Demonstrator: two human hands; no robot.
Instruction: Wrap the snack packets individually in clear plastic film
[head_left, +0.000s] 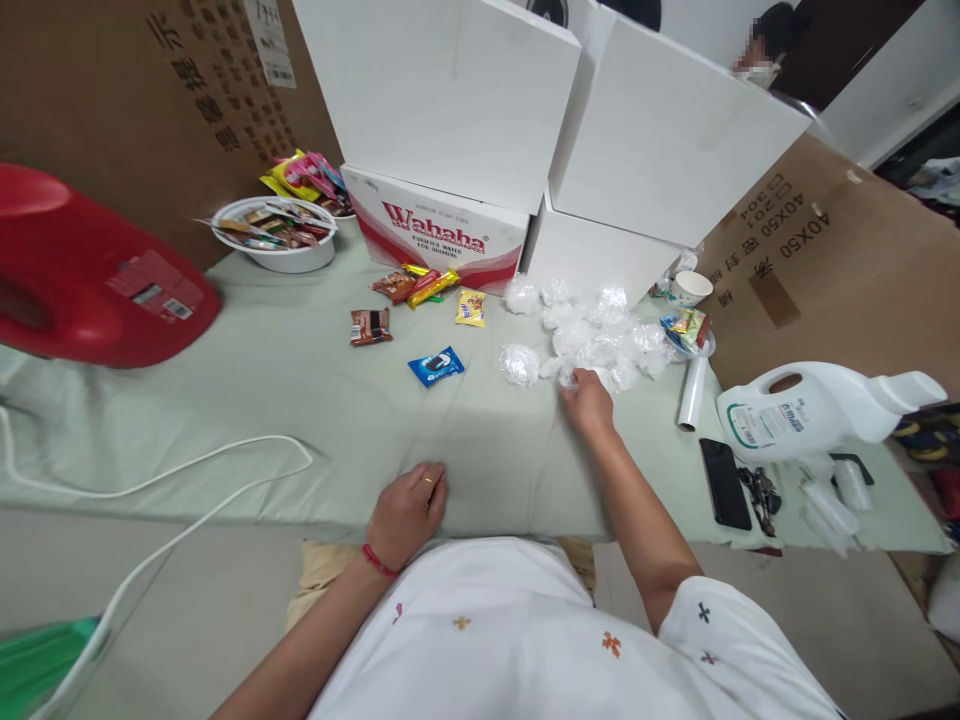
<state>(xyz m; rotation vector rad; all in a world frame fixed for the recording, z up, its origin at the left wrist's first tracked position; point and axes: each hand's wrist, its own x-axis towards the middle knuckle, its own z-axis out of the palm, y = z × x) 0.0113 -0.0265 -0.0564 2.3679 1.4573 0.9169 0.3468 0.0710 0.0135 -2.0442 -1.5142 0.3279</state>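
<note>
Among a heap of crumpled clear plastic wrap (581, 335), my right hand (590, 402) has its fingers pinched on one wad at the near edge. A separate wad of plastic wrap (519, 365) lies just left of the heap. My left hand (409, 512), with a ring and a red wrist cord, rests on the green tablecloth near the front edge. Its fingers are curled in and nothing shows in them. Beyond it lie a blue snack packet (436, 367), a yellow snack packet (471, 308) and a brown packet (370, 327).
White boxes (442, 95) and a Wahaba-type printed carton (439, 228) stand behind. A red jug (97, 270) and a basket (277, 255) are left. On the right are a paper cup (690, 289), film roll (693, 394), white bottle (810, 410), phone (725, 484) and keys (763, 497).
</note>
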